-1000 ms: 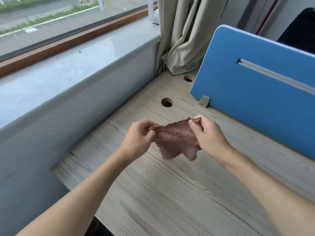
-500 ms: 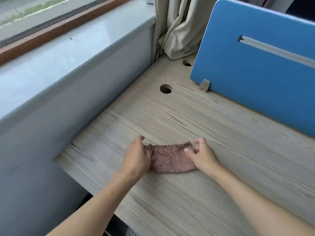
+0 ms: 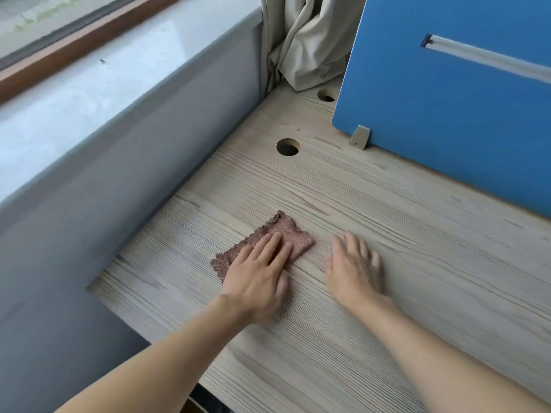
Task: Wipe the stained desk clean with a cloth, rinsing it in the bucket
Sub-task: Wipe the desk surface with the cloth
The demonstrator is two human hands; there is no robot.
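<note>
A small brown cloth (image 3: 283,231) lies flat on the pale wood-grain desk (image 3: 387,293). My left hand (image 3: 259,269) presses down on the cloth's near part with straight fingers. My right hand (image 3: 354,266) lies just to the right of the cloth, fingers straight and spread, apart from the cloth and low over the desk. No bucket is in view.
A blue divider panel (image 3: 447,114) stands along the desk's far right side on a metal foot (image 3: 361,137). Two round cable holes (image 3: 287,146) are cut near the back. A grey windowsill wall (image 3: 104,174) borders the left, and a beige curtain (image 3: 307,43) hangs in the corner.
Both hands held the cloth up in the air, then laid it on the desk. Now my right hand has let go and my left hand lies flat on top.
</note>
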